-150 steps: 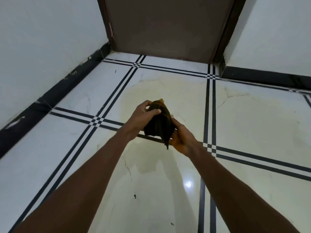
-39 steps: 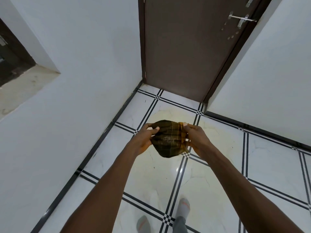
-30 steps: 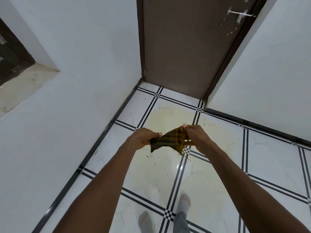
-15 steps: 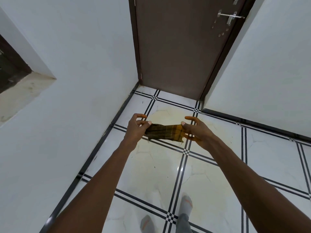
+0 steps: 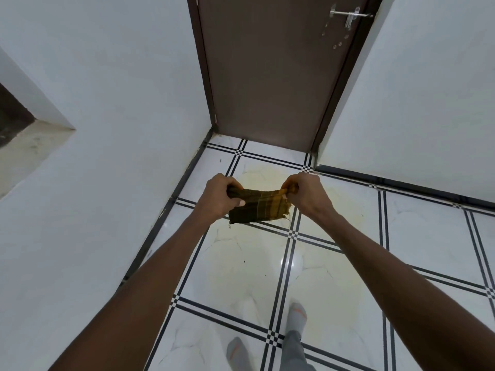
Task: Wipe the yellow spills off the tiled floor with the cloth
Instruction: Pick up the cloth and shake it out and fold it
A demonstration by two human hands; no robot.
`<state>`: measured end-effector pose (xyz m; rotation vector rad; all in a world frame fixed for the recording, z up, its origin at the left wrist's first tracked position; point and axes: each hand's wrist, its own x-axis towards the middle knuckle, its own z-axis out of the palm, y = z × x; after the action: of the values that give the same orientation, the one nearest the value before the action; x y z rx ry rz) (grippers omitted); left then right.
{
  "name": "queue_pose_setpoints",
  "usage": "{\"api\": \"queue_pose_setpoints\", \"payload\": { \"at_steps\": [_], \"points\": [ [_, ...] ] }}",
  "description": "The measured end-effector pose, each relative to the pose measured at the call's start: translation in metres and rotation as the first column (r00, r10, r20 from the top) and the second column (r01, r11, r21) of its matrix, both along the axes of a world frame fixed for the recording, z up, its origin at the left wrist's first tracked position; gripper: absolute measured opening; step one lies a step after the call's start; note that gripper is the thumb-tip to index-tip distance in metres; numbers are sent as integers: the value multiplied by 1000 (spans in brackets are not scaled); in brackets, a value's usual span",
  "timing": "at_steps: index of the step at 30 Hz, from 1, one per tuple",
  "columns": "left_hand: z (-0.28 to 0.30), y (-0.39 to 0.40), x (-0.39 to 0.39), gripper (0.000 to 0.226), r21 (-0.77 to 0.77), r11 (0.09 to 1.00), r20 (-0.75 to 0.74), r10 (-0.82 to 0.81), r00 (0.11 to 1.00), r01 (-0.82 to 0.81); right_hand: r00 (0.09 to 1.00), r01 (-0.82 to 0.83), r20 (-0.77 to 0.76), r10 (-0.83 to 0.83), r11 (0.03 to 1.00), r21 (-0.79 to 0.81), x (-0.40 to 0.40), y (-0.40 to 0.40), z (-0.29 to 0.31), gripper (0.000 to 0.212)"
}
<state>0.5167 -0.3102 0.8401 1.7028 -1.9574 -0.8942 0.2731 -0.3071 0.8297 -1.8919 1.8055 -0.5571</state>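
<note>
A dark, yellow-stained checked cloth (image 5: pixel 257 207) hangs stretched in the air between my two hands, well above the floor. My left hand (image 5: pixel 218 196) grips its left end and my right hand (image 5: pixel 305 194) grips its right end, both fists closed on the fabric. Below lies the white tiled floor (image 5: pixel 428 245) with black double lines. A pale yellow spill (image 5: pixel 241 255) spreads over several tiles, from near the door to my feet. Part of the stain is hidden behind the cloth and my hands.
A shut brown door (image 5: pixel 270 70) with a metal handle (image 5: pixel 348 16) stands straight ahead. White walls close in on the left (image 5: pixel 120 103) and right (image 5: pixel 428 89), with black skirting (image 5: pixel 160 218). My two grey-socked feet (image 5: pixel 294 317) stand on the tiles at the bottom.
I stood up from close to the floor. The bunched cloth was opened and pulled out sideways between both hands; both fists have now closed tighter on its ends.
</note>
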Motion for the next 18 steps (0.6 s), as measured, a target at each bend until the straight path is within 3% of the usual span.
{"api": "queue_pose_setpoints", "payload": {
  "at_steps": [5, 7, 10, 13, 15, 18],
  "points": [
    [-6, 3, 5, 21, -73, 997, 42, 22, 999, -19, 999, 17, 29, -18, 1000, 23, -9, 6, -7, 17],
    [-4, 5, 12, 20, -93, 995, -36, 15, 999, -19, 999, 4, 47, -7, 998, 62, -13, 11, -3, 14],
    [13, 6, 25, 20, -27, 998, -315, 53, 948, -65, 951, -59, 308, -1, 981, 184, -20, 20, 21, 18],
    [36, 8, 27, 21, 36, 998, -507, 57, 860, -45, 804, -189, 594, 30, 960, 207, -23, 30, 50, 26],
    [44, 8, 16, 29, 38, 998, -507, 69, 859, -57, 730, -181, 682, -37, 953, 245, -19, 27, 59, 16],
    [27, 8, 0, 40, 88, 993, -345, 106, 932, -81, 685, -144, 706, -180, 916, 373, -8, 21, 48, 23]
  ]
}}
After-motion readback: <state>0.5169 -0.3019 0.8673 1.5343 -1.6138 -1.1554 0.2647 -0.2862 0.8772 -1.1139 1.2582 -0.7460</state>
